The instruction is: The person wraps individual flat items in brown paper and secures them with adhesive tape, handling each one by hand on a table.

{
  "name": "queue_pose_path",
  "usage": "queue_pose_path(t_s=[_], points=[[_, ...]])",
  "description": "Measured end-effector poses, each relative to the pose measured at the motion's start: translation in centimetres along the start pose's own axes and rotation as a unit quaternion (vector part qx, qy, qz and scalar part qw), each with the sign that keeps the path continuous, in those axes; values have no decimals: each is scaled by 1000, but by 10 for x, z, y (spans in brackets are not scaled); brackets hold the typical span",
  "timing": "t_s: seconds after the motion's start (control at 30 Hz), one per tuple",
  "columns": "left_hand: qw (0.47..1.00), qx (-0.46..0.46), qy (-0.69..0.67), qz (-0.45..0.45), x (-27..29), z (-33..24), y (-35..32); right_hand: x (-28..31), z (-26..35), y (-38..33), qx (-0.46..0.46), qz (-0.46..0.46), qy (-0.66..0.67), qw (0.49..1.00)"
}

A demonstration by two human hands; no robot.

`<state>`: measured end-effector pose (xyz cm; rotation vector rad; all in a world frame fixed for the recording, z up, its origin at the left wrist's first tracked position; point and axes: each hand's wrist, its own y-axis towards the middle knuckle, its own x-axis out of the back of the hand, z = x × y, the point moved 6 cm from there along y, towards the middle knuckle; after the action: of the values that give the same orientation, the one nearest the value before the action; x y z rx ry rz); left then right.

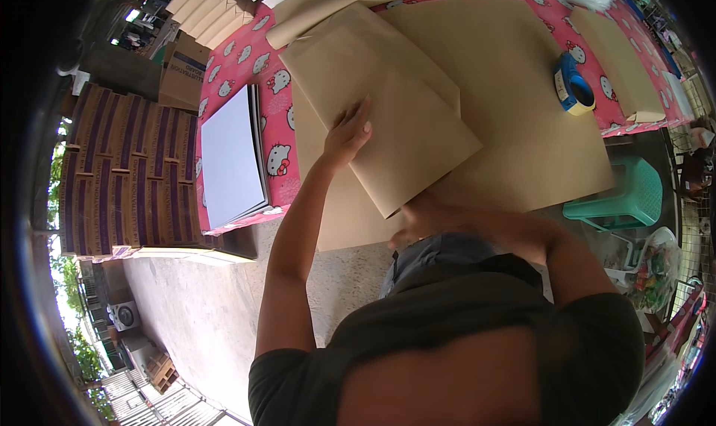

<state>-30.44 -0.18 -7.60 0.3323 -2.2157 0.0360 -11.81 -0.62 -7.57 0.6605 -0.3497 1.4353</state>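
Note:
A flat packet wrapped in brown kraft paper (403,120) lies slantwise on a large sheet of brown paper (533,68), which hangs over the table's near edge. My left hand (349,135) rests along the packet's left edge, its fingers stretched out over the paper. At the packet's near corner is my right hand (425,218), close to my waist. Motion blur and the packet's end partly hide its fingers, so its grip does not show. A blue tape dispenser (573,86) stands on the big sheet to the right.
White boards (233,157) lie stacked on the pink patterned tablecloth (280,83) at left. A brown paper roll (358,4) lies at the back, another wrapped packet (617,64) far right. Stacked cartons (127,172) stand left; a green stool (623,191) is beneath the table's right side.

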Motion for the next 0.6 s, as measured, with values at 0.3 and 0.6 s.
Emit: queue_pose_path(t_s=[0.3, 0.6], points=[[989, -111, 99, -15, 4, -9, -34, 11, -109, -10, -32, -139, -326, 935], [951, 73, 48, -295, -22, 39, -56, 172, -182, -88, -420, -235, 204, 853]])
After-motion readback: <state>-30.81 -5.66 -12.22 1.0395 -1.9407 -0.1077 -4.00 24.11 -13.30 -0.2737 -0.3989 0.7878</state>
